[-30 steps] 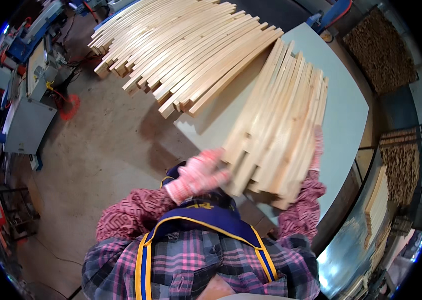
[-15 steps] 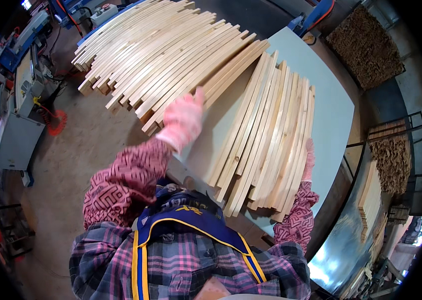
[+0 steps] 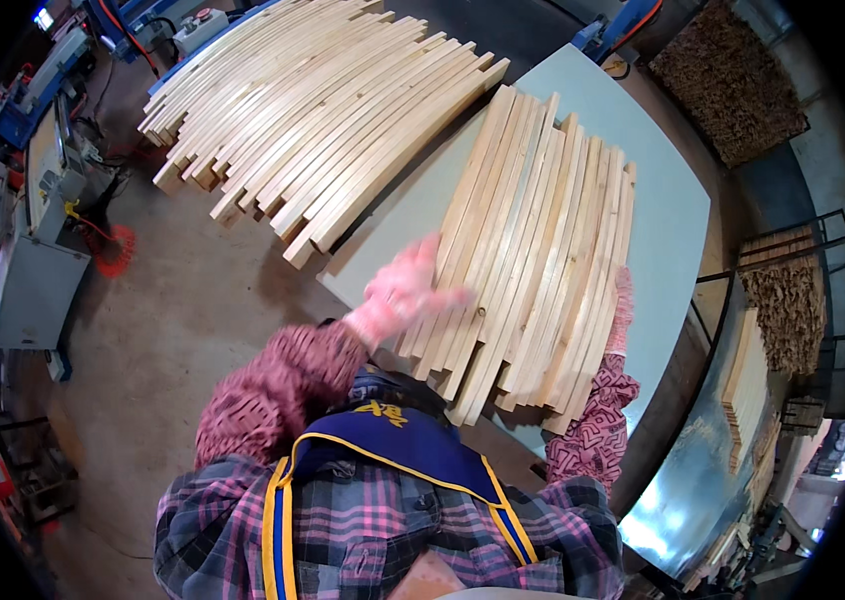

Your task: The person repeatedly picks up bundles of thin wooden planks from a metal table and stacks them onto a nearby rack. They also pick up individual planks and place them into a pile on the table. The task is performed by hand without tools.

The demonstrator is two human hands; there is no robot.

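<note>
Plaid shirt in pink and grey with a blue, yellow-edged apron (image 3: 393, 450) fills the nearest part of the view, seen from above the wearer's own chest. Just beyond it stands a pale grey-blue worktable (image 3: 663, 210), the landmark for everything else. On the table's near half lies a bundle of wooden slats (image 3: 533, 250), long, thin, light-coloured strips packed side by side, their near ends uneven and poking past the table's near edge toward the person. The left hand (image 3: 405, 292), in a pink work glove and blurred, lies flat with fingers spread on the left side of the bundle's near end; it presses on the wood rather than gripping it. The right hand (image 3: 623, 312), also in a pink glove, lies flat along the bundle's right edge with fingers stretched out against the outermost strip, not curled around it. Both patterned pink sleeves reach up from the lower edge to the table. Left of the table is bare concrete floor (image 3: 173, 310). Beyond the table's far left corner sits a second, larger stack of slats (image 3: 313, 110), fanned out and apart from the bundle. Farther left of the table stand grey and blue machines (image 3: 38, 260). Right of the table are racks holding rough brown material (image 3: 793, 300), with another heap of it (image 3: 728, 75) past the table's far right corner.
</note>
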